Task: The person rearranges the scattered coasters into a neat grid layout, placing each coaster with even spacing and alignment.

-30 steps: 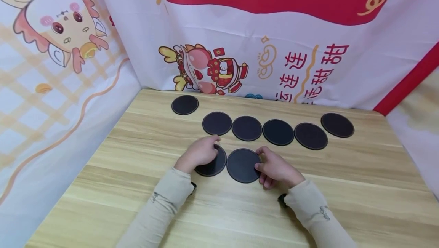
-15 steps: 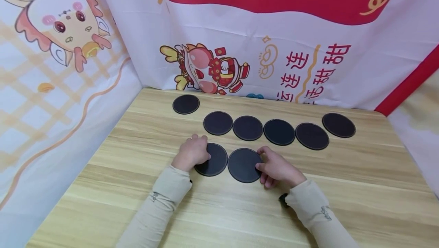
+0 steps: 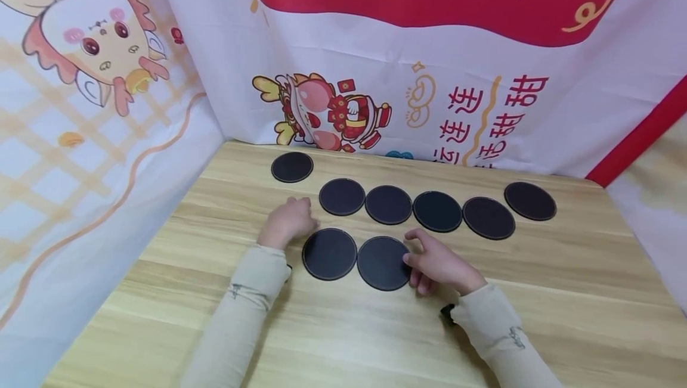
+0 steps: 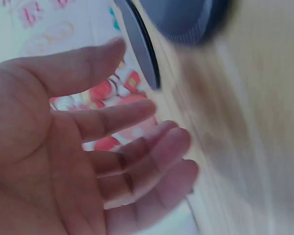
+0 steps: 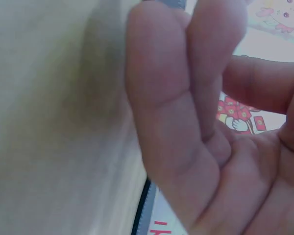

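Note:
Two round black coasters lie side by side near the table's middle, the left coaster (image 3: 330, 254) close against the right coaster (image 3: 383, 263). My left hand (image 3: 287, 221) is just beyond and left of the left coaster, apart from it, palm showing and fingers loosely bent in the left wrist view; it holds nothing. At the right coaster's right edge is my right hand (image 3: 441, 263). Its thumb touches the rim and its index finger reaches past the far side. The lower fingers bend beside the edge; in the right wrist view they hide most of the coaster.
Beyond the hands runs a row of several black coasters, among them one coaster (image 3: 342, 196) at its left end. Single coasters lie at the back left (image 3: 292, 167) and back right (image 3: 530, 201). The wooden table (image 3: 343, 340) meets a printed cloth (image 3: 333, 42) behind.
My left hand has come off the left coaster, moving left and slightly away from me. The right hand stays at the right coaster's edge. The coasters keep their places.

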Demonstrator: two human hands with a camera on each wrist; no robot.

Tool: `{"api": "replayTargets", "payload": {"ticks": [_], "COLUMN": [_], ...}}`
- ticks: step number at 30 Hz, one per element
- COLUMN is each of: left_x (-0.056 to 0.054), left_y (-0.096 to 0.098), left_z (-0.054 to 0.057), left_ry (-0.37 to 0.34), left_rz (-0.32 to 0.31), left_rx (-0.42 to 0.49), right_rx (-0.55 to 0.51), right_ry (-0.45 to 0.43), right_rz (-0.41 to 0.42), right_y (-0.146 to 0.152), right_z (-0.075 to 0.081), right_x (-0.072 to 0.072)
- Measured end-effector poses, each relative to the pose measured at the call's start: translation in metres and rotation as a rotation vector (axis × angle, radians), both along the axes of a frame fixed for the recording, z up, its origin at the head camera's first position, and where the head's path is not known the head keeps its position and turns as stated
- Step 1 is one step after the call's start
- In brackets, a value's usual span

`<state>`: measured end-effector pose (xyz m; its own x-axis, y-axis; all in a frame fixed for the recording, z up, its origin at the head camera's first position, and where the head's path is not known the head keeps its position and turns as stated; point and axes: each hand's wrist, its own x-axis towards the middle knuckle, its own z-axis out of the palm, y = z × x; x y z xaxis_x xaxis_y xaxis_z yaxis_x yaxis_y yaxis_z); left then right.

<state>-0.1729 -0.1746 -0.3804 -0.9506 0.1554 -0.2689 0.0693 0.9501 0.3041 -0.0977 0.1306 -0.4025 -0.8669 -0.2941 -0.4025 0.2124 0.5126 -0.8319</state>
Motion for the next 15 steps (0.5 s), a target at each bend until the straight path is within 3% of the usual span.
{"api": "replayTargets", "payload": {"ticks": [4, 7, 10, 15], "left_x": [-0.035, -0.055, -0.065, -0.07], "left_y": [-0.019, -0.03, -0.037, -0.04], "left_z": [-0.005, -0.011, -0.016, -0.019], "left_ry": [0.033, 0.036, 0.017, 0.016], "left_rz": [-0.005, -0.04, -0.053, -0.023], "left_rx": [0.052, 0.029, -0.018, -0.016], "right_rx": [-0.04, -0.053, -0.039, -0.019], "right_ry": [0.032, 0.041, 0.065, 0.121], "right_rz": [0.022, 0.051, 0.099, 0.183], "right_y": [-0.005, -0.011, -0.019, -0.037], "right_z": [0.003, 0.006, 0.013, 0.027], "right_x": [-0.005, -0.007, -0.011, -0.021]}}
